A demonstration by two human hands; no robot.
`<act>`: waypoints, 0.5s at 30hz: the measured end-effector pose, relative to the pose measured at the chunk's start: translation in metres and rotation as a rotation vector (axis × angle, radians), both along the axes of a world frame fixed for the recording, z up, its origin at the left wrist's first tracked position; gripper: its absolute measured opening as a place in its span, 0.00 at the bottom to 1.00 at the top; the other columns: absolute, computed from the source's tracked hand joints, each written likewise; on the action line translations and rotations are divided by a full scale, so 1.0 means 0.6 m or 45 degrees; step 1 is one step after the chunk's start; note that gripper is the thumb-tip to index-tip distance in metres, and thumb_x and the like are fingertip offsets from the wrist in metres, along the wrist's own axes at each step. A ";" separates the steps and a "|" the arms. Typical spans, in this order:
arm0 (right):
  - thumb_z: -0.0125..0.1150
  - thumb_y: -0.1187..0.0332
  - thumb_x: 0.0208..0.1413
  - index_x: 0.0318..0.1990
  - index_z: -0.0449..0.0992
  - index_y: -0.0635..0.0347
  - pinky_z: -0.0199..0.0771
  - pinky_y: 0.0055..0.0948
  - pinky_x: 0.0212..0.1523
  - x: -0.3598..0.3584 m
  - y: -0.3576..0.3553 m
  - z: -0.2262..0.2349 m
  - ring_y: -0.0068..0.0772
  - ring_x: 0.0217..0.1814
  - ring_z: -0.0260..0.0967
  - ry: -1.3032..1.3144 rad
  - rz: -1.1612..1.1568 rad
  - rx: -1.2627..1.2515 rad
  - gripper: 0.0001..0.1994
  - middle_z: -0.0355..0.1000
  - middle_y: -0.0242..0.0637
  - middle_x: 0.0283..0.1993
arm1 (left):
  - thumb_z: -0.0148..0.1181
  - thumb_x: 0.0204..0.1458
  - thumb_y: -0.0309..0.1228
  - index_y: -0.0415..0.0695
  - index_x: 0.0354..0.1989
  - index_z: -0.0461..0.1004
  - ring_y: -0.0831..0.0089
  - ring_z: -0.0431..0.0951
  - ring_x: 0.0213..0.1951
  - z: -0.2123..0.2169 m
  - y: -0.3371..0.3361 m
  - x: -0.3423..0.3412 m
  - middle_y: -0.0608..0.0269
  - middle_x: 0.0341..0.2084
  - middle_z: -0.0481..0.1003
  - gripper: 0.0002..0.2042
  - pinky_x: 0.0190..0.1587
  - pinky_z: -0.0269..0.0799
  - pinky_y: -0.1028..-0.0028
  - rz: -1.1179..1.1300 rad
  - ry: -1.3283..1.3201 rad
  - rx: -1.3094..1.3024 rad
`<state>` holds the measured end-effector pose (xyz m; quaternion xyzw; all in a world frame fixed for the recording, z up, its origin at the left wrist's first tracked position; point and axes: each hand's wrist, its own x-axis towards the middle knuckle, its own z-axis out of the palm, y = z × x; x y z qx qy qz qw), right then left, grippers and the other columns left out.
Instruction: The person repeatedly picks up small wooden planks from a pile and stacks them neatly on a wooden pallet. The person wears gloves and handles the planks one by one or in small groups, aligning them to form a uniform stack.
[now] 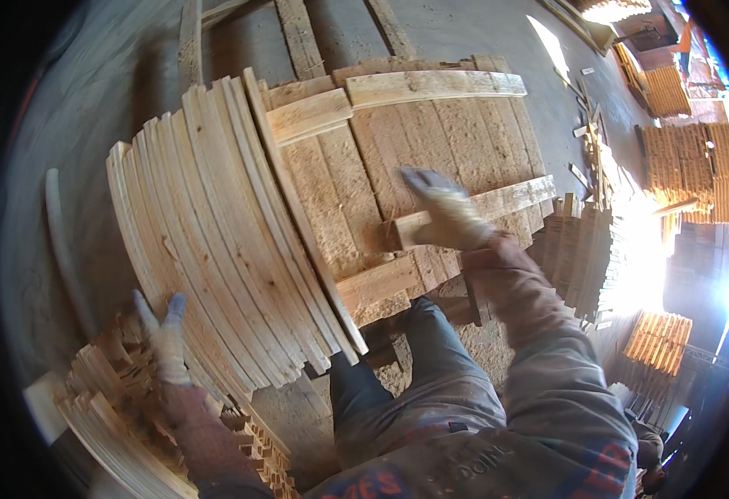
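My right hand (449, 209), in a pale glove with a grey fingertip part, is over a short wooden cross board (510, 200) on the sawdust-covered worktable. Its fingers are stretched out, slightly smeared by motion, and nothing shows in its grip. At the lower left my left hand (167, 337), gloved alike, has its fingers spread beside the near left edge of a row of long planks (214, 241). Whether it touches the planks, I cannot tell. These planks lie side by side on the table's left part, against an upright-edged strip (298, 208).
Two more cross boards, one at the far side (435, 86) and one at the near side (377, 283), lie on the table. Stacked slats (106, 416) stand at the lower left. Wood stacks (576, 258) and scrap pieces (589, 137) lie to the right, with strong sunlight beyond.
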<state>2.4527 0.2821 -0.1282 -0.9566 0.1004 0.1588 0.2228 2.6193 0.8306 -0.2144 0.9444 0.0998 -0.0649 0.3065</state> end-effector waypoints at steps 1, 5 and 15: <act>0.74 0.67 0.42 0.76 0.55 0.47 0.54 0.65 0.71 -0.069 -0.072 0.005 0.54 0.78 0.52 0.301 -0.030 -0.464 0.50 0.54 0.50 0.76 | 0.73 0.54 0.43 0.44 0.73 0.58 0.55 0.63 0.67 0.049 -0.092 -0.011 0.47 0.69 0.60 0.41 0.64 0.68 0.58 -0.064 -0.046 0.080; 0.72 0.69 0.46 0.75 0.56 0.45 0.52 0.66 0.71 -0.226 -0.242 -0.082 0.52 0.76 0.53 0.406 -0.015 -0.792 0.46 0.56 0.44 0.74 | 0.74 0.51 0.44 0.63 0.76 0.56 0.47 0.53 0.73 0.113 -0.309 -0.093 0.45 0.72 0.55 0.43 0.71 0.57 0.47 -0.429 -0.486 -0.129; 0.82 0.60 0.37 0.70 0.65 0.40 0.74 0.54 0.57 -0.067 -0.451 -0.080 0.54 0.59 0.71 -0.519 0.171 -0.393 0.47 0.67 0.49 0.62 | 0.70 0.47 0.60 0.61 0.79 0.45 0.28 0.41 0.74 0.072 -0.560 -0.158 0.36 0.75 0.45 0.53 0.69 0.37 0.26 -0.469 -0.101 0.619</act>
